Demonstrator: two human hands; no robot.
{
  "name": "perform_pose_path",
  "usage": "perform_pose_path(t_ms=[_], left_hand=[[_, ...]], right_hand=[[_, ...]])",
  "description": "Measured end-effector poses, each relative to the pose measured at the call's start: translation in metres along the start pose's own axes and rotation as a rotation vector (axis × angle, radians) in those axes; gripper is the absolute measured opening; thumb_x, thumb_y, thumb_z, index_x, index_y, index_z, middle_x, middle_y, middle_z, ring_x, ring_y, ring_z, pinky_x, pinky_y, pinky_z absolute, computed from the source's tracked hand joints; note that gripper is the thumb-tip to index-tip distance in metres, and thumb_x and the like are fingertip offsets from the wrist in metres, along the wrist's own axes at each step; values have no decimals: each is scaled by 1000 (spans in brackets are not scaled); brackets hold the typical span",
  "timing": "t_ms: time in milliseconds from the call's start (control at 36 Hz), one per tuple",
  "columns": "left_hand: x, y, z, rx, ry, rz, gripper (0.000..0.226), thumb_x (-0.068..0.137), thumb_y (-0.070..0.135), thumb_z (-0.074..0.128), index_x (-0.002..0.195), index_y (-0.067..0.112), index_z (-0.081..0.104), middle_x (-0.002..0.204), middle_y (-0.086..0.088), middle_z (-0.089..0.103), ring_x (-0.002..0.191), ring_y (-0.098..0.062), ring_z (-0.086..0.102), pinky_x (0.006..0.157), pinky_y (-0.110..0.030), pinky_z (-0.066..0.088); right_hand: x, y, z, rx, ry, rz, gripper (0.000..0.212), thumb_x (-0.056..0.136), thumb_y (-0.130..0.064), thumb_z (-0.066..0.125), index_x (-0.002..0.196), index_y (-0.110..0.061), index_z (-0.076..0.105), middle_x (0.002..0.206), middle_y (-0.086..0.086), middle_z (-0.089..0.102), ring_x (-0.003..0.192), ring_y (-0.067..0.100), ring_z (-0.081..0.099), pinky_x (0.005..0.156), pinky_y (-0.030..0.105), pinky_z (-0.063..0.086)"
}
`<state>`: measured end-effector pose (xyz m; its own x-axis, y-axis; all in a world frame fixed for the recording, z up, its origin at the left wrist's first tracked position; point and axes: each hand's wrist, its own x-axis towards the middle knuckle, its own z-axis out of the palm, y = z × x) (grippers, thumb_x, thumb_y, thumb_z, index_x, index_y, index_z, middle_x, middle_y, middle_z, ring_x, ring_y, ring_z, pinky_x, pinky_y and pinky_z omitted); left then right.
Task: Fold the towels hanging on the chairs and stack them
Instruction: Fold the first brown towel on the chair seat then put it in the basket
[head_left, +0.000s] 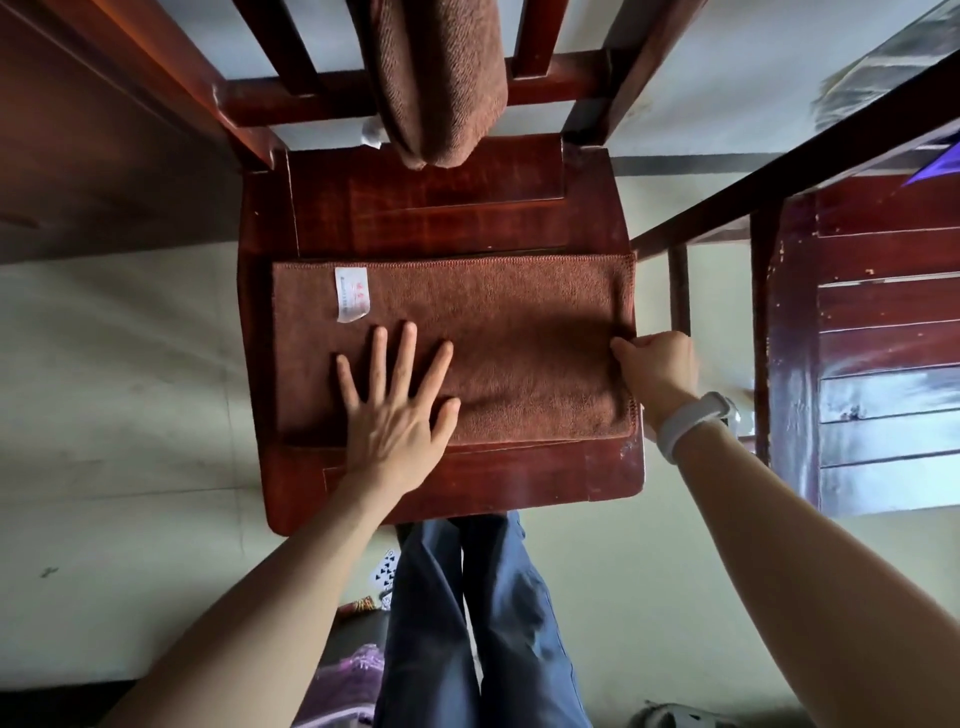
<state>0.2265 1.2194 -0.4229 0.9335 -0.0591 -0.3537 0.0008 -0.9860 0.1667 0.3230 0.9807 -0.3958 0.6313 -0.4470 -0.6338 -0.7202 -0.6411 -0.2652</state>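
A brown towel (498, 332) lies folded flat on the seat of a dark red wooden chair (447, 208), with a white label near its far left corner. My left hand (397, 400) presses flat on the towel's near left part, fingers spread. My right hand (657, 371) pinches the towel's right edge, fingers closed on the cloth. A second brown towel (441, 78) hangs over the chair's backrest, its lower end just above the back of the seat.
Another dark red wooden chair (883, 338) stands close on the right, its frame rail crossing the upper right. My legs in blue trousers (483, 623) are against the seat's front edge. Pale floor lies on the left, with playing cards (384, 571) by my feet.
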Motion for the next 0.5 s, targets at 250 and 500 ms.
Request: perform_pose_path(t_ms=[250,500], left_hand=[[1,-1,-8,-33,-47,2,61,84,52,35,140,30,30,152,-10,22,140,-35,17,103,-67,13],[-1,-5,-29,-468,45,-77,42,84,35,47,117,14,60,138,-9,47,134,-28,35,108,-55,25]], right_hand=[[-13,-11,-1,-65,24,-16,26,82,-19,54,62,-2,56,64,13,52,67,31,49,63,31,38],[-40,-28,-21,233,-75,-89,17,81,-22,65,89,-6,65,84,11,67,73,21,60,66,26,51]])
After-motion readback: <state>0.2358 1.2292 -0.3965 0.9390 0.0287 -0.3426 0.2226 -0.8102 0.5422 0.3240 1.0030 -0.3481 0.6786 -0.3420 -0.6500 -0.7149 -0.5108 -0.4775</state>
